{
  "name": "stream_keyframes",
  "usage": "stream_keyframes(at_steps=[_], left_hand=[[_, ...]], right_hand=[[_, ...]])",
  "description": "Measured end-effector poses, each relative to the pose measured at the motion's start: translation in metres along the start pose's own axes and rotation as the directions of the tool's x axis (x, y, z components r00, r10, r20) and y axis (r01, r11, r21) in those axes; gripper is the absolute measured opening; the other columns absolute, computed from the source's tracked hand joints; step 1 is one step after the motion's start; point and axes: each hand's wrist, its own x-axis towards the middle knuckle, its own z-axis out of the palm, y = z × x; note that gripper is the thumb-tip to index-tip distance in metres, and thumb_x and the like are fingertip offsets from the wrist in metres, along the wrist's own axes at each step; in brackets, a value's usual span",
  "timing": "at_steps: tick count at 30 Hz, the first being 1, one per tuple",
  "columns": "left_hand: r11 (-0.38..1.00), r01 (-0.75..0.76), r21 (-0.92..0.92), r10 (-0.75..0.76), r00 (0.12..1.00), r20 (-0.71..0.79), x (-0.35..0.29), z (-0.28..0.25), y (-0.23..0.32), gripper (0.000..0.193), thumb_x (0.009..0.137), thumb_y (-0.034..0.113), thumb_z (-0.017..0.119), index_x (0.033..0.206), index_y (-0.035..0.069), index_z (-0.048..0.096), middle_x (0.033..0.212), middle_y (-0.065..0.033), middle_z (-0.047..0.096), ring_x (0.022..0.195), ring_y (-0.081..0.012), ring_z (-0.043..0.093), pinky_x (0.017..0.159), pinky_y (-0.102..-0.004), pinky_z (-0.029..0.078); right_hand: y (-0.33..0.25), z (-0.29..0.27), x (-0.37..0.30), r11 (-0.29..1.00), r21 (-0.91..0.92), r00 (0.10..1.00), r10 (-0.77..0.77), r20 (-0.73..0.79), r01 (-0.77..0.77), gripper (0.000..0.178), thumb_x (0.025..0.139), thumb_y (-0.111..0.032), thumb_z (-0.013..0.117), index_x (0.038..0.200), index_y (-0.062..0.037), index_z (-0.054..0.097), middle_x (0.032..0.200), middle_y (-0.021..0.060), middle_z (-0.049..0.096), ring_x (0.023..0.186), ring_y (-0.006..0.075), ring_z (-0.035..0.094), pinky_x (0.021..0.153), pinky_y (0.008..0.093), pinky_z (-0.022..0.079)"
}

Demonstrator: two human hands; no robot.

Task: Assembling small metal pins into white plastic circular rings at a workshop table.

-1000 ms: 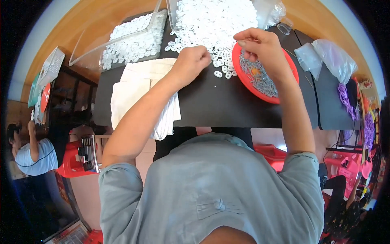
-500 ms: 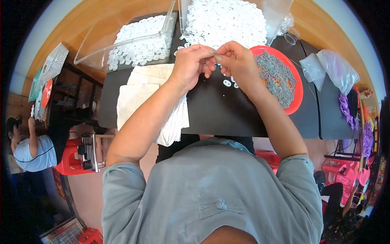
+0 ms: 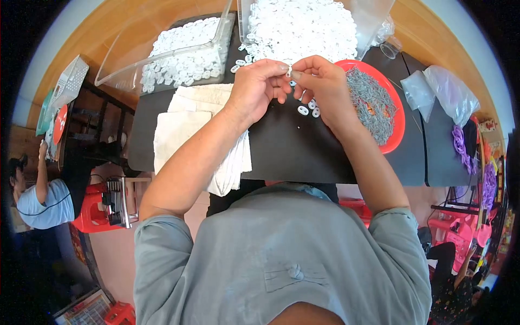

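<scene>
My left hand (image 3: pixel 259 82) and my right hand (image 3: pixel 324 81) meet over the dark table, thumbs and forefingers pinched together. Between the fingertips shows a small white plastic piece (image 3: pixel 288 71), mostly covered by them. Just below my right hand lie several loose white oval pieces (image 3: pixel 303 110), each with holes in it. Beyond the hands a clear bin holds a large heap of white pieces (image 3: pixel 300 32). Beside my right forearm sits a red basin (image 3: pixel 398 116) full of small grey screws (image 3: pixel 374 103).
Folded cream cloths (image 3: pixel 181 130) lie left of my left forearm. Behind them a tilted clear box (image 3: pixel 122 77) holds more white pieces. Plastic bags (image 3: pixel 449 95) and a purple cord bundle (image 3: pixel 459 143) are at the right. A co-worker (image 3: pixel 46 197) sits far left.
My fingertips have parted slightly, and the white piece between them now shows. Otherwise the hands stay almost in place.
</scene>
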Motion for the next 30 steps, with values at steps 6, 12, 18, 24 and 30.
stream_keyframes(at_steps=[6, 12, 18, 24, 30], left_hand=[[1.0, 0.013, -0.018, -0.013, 0.999, -0.03, -0.002, 0.001, -0.001, 0.012, 0.085, 0.007, 0.06, 0.087, -0.005, 0.061, 0.072, -0.0102, 0.062, 0.06, -0.0165, 0.059, 0.046, -0.0283, 0.046], [0.999, 0.028, 0.044, -0.028, 1.0, -0.002, -0.004, 0.001, 0.002, 0.016, 0.087, 0.012, 0.059, 0.091, -0.003, 0.06, 0.075, -0.0103, 0.061, 0.065, -0.0159, 0.06, 0.048, -0.0265, 0.045], [0.995, 0.03, 0.095, -0.026, 0.999, -0.046, -0.006, 0.002, 0.005, 0.014, 0.087, 0.01, 0.06, 0.093, -0.003, 0.06, 0.08, -0.0123, 0.065, 0.062, -0.0154, 0.061, 0.045, -0.0258, 0.044], [0.993, 0.006, 0.116, -0.006, 1.0, -0.003, -0.006, 0.006, 0.002, 0.012, 0.089, 0.008, 0.06, 0.095, -0.002, 0.059, 0.073, -0.0075, 0.061, 0.057, -0.0118, 0.058, 0.042, -0.0248, 0.044], [0.99, -0.06, 0.124, 0.054, 0.997, 0.052, -0.009, 0.008, 0.004, 0.016, 0.089, 0.01, 0.063, 0.099, -0.002, 0.058, 0.074, -0.0063, 0.061, 0.055, -0.0115, 0.056, 0.043, -0.0249, 0.044]], right_hand=[[0.001, -0.001, 0.0, 1.0, -0.023, 1.0, 0.004, -0.006, -0.004, 0.011, 0.086, -0.005, 0.06, 0.094, 0.0013, 0.06, 0.075, 0.0038, 0.061, 0.06, 0.0088, 0.056, 0.05, 0.0204, 0.041], [-0.001, 0.002, -0.004, 0.998, -0.063, 0.999, -0.029, -0.041, 0.026, 0.013, 0.085, -0.005, 0.062, 0.097, 0.0008, 0.061, 0.076, 0.0027, 0.061, 0.061, 0.008, 0.056, 0.051, 0.02, 0.041], [-0.008, -0.001, -0.006, 0.992, -0.075, 0.991, -0.105, -0.08, 0.099, 0.011, 0.085, -0.006, 0.065, 0.094, -0.0008, 0.064, 0.072, 0.0013, 0.061, 0.062, 0.0066, 0.056, 0.053, 0.0199, 0.04], [-0.002, -0.005, -0.004, 0.986, -0.075, 0.985, -0.154, -0.078, 0.148, 0.009, 0.084, -0.007, 0.065, 0.091, -0.0013, 0.064, 0.073, 0.002, 0.063, 0.063, 0.0069, 0.057, 0.054, 0.0194, 0.04], [-0.007, -0.008, -0.002, 0.998, 0.055, 0.999, -0.033, 0.003, 0.033, 0.009, 0.085, -0.005, 0.064, 0.091, 0.0015, 0.061, 0.074, 0.0051, 0.064, 0.062, 0.0095, 0.059, 0.053, 0.0202, 0.041]])
